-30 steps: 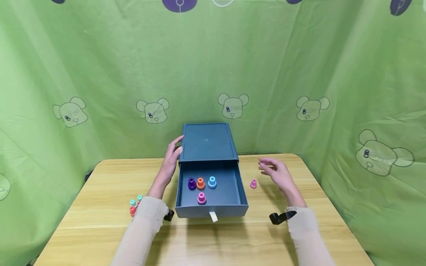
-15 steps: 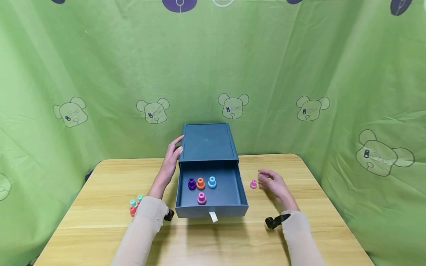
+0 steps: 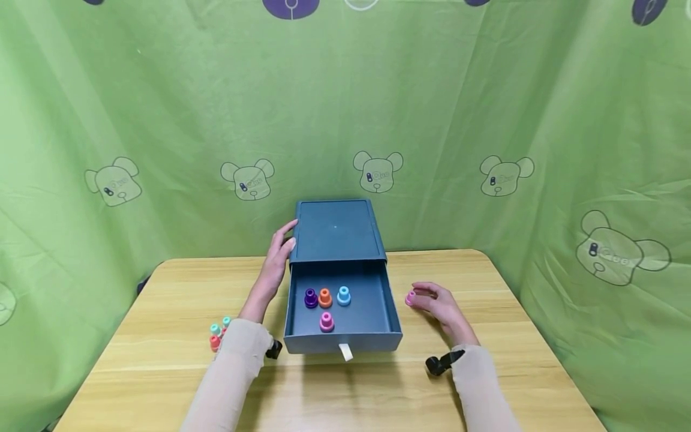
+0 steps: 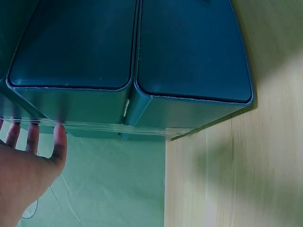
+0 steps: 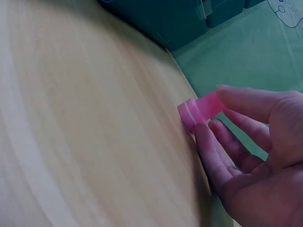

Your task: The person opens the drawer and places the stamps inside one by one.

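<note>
A blue storage box (image 3: 337,231) stands at the table's back with its drawer (image 3: 372,318) pulled out. My left hand (image 3: 275,264) rests on the box's left side; in the left wrist view its straight fingertips touch the blue wall (image 4: 90,106). To the right of the drawer, my right hand (image 3: 439,307) pinches a small pink stepped plastic peg (image 5: 196,112) between thumb and fingers, at the table surface. Inside the drawer are a purple peg (image 3: 311,298), an orange peg (image 3: 325,298), a light blue peg (image 3: 344,296) and another pink peg (image 3: 326,322).
Several teal and red pegs (image 3: 215,342) stand on the wooden table (image 3: 162,372) at the left, partly behind my left sleeve. A white pull tab (image 3: 346,351) hangs from the drawer front. A green printed cloth (image 3: 324,120) encloses the table behind and at the sides.
My right hand has come down and toward the left, and its fingers now pinch the pink peg. The left hand, box and drawer look unchanged.
</note>
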Demonstrator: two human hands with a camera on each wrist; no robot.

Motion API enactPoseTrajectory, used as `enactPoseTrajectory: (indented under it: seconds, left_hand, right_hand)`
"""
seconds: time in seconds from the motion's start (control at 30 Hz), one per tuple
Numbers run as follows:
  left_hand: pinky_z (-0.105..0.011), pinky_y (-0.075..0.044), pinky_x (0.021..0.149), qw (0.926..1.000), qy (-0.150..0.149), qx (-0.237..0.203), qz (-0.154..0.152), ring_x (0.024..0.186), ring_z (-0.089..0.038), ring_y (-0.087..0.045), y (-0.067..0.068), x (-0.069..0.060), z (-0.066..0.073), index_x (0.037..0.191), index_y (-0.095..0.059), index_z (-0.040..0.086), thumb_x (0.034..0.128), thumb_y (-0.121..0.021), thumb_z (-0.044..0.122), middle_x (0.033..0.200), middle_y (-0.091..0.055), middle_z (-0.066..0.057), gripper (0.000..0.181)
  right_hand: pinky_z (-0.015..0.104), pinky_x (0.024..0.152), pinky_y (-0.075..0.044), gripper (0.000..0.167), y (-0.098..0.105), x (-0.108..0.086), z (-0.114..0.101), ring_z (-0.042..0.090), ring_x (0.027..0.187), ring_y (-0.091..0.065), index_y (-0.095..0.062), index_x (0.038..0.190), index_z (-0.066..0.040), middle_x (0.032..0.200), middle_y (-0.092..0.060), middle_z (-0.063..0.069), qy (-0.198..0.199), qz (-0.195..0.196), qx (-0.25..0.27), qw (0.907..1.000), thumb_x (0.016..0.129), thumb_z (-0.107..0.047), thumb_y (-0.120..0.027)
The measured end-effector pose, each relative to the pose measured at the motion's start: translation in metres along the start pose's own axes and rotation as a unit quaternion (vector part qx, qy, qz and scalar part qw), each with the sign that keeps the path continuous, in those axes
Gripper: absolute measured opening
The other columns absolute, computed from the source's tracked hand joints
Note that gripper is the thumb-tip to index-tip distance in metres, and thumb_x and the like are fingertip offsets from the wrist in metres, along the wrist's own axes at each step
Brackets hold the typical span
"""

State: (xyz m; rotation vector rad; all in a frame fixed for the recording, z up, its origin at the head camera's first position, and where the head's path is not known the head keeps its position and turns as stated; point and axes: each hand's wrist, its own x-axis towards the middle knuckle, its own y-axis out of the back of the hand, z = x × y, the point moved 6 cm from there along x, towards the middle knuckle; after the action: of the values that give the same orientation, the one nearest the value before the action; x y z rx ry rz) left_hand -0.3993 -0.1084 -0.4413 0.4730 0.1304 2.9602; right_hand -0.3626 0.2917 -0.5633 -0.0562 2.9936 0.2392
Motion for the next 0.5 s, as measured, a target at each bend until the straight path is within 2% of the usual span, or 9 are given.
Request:
enactPoseTrajectory:
  seconds: [0.3,0.5]
  left_hand:
    - [-0.057,-0.031,0.117,1.0000,-0.005,0.002,0.003,0.143,-0.034,-0.038,-0.0006,0.0002,-0.0005,0.158,-0.041,0.031,0.1076,-0.044,0.040,0.160,-0.032,-0.008,0.051]
    - [-0.058,-0.029,0.118,1.0000,0.008,-0.002,0.001,0.145,-0.036,-0.036,-0.0004,0.0000,-0.0005,0.160,-0.037,0.024,0.1087,-0.041,0.034,0.163,-0.029,-0.012,0.053]
  right_hand:
    - [0.030,0.091,-0.059,0.056,-0.0024,0.0012,-0.0001,0.023,0.104,-0.074,-0.053,0.141,0.010,0.128,-0.066,0.028,0.008,0.029,-0.025,0.9992,0.092,-0.003,-0.076]
    - [0.028,0.090,-0.059,0.047,-0.0035,0.0019,-0.0004,0.019,0.100,-0.074,-0.059,0.134,0.008,0.123,-0.071,0.024,0.006,0.044,-0.043,0.9981,0.092,-0.005,-0.077]
